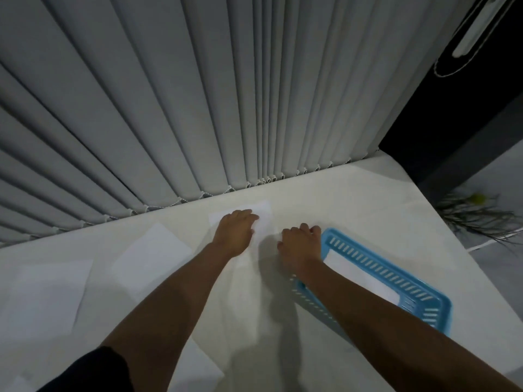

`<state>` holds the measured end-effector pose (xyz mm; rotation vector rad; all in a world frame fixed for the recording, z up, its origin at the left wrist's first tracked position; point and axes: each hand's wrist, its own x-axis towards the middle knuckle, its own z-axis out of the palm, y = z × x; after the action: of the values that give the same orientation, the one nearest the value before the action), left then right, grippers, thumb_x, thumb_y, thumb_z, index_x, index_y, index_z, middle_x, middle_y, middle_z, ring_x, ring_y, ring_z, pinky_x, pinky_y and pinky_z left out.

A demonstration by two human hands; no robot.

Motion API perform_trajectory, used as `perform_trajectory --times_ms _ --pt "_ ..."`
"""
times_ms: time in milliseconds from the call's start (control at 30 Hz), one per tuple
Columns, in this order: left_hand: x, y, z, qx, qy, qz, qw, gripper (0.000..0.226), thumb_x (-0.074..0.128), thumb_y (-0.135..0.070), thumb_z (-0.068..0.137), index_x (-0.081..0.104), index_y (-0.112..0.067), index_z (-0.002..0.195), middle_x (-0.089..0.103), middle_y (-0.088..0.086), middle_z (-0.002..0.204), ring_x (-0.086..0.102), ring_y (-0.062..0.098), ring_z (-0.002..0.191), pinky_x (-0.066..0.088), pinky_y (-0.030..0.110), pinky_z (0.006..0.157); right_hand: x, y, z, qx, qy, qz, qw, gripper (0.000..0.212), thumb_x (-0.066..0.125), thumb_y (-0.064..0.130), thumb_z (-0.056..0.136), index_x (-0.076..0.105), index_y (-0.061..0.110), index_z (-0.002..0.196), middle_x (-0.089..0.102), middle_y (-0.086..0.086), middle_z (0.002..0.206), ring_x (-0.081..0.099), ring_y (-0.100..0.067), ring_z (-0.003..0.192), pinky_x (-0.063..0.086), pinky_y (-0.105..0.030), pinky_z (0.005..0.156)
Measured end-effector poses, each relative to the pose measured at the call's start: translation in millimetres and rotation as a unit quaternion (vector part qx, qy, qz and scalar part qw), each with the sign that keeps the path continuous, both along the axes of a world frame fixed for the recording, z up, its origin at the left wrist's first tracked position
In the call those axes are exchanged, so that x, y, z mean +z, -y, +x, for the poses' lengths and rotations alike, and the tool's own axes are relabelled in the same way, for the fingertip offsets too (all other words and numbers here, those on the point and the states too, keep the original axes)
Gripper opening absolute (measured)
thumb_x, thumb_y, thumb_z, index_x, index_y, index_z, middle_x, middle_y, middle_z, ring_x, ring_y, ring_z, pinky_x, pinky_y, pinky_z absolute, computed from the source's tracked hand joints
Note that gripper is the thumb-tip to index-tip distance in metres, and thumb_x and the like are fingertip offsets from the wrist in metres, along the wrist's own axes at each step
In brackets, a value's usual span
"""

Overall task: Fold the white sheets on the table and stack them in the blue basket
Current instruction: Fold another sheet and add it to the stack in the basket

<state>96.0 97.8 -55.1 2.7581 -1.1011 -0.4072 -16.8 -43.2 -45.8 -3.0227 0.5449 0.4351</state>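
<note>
- An indoor room, office or home; which one is unclear.
- Grey vertical blinds hang behind a pale table.
- Leafy twigs show past its right edge.

From where I stand I count two hands over the one table — a left hand and a right hand. There is one blue basket, and one white folded sheet shows inside it, though I can't tell if more lie beneath. Four loose white sheets lie on the table: the far sheet, the middle sheet, the big left sheet and the near sheet. Their edges are faint, so a fifth may lie at the near left corner.
</note>
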Motion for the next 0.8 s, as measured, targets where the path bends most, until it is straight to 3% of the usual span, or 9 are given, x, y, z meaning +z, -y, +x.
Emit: perform_trajectory --times_ms 100,200,367,467,567,667,800 --pt "-4.1 19.5 20.2 -0.074 0.015 0.042 0.996 0.05 0.041 -0.013 0.096 0.035 -0.025 0.145 0.027 0.003 0.157 0.028 0.022 0.143 0.022 0.039 0.117 -11.4 -0.9 16.6 -0.027 -0.008 0.005 1.0 0.032 0.041 0.035 0.092 0.064 0.017 0.104 0.069 -0.004 0.106 0.052 -0.026 0.107 0.029 -0.043 0.09" --pt "-10.7 32.4 33.8 -0.147 0.025 0.085 0.985 0.065 0.04 -0.001 0.092 0.025 -0.028 0.148 0.016 0.004 0.161 0.021 0.023 0.146 0.018 0.043 0.119 -20.6 -4.9 27.1 -0.072 0.016 0.017 0.997 0.039 0.044 0.048 0.089 0.064 0.016 0.101 0.069 -0.004 0.1 0.055 -0.025 0.101 0.031 -0.042 0.089" --pt "-12.9 40.8 44.8 -0.203 0.059 0.103 0.972 0.071 0.043 0.003 0.089 0.022 -0.028 0.149 0.021 0.008 0.158 0.031 0.03 0.138 0.037 0.039 0.104 -28.9 -9.3 33.7 -0.154 0.007 0.083 0.985 0.033 0.05 0.045 0.087 0.06 0.016 0.1 0.068 -0.006 0.099 0.058 -0.027 0.098 0.034 -0.042 0.091" --pt "-9.8 39.3 49.5 -0.199 0.068 0.086 0.974 0.056 0.042 -0.002 0.089 0.039 -0.025 0.141 0.045 0.007 0.138 0.046 0.027 0.12 0.041 0.037 0.091 -28.2 -8.0 40.2 -0.219 -0.015 0.158 0.963 0.023 0.05 0.037 0.087 0.06 0.016 0.092 0.069 -0.006 0.097 0.062 -0.027 0.099 0.037 -0.043 0.095" --pt "-3.2 36.1 54.4 -0.198 0.087 0.068 0.974 0.028 0.045 -0.017 0.092 0.057 -0.022 0.118 0.055 0.005 0.119 0.049 0.025 0.112 0.039 0.037 0.087 -24.6 -4.2 42.0 -0.24 -0.011 0.213 0.947 0.026 0.055 0.033 0.087 0.066 0.014 0.099 0.069 -0.006 0.098 0.063 -0.027 0.096 0.045 -0.038 0.087" --pt "2.5 32.3 56.0 -0.18 0.092 0.034 0.979 0.02 0.048 -0.026 0.091 0.061 -0.02 0.105 0.057 0.002 0.117 0.049 0.024 0.11 0.039 0.037 0.088 -19.4 -4.0 37.3 -0.214 0.052 0.205 0.954 0.026 0.056 0.033 0.088 0.064 0.013 0.103 0.066 -0.004 0.095 0.062 -0.024 0.089 0.052 -0.037 0.081" --pt "17.7 27.8 53.5 -0.136 0.047 -0.019 0.989 0.016 0.054 -0.025 0.088 0.064 -0.019 0.1 0.064 -0.001 0.113 0.052 0.023 0.11 0.041 0.037 0.09 -12.9 -2.2 28.6 -0.264 0.108 0.334 0.899 0.021 0.063 0.025 0.088 0.057 0.018 0.106 0.063 0.002 0.093 0.06 -0.019 0.08 0.043 -0.027 0.066"
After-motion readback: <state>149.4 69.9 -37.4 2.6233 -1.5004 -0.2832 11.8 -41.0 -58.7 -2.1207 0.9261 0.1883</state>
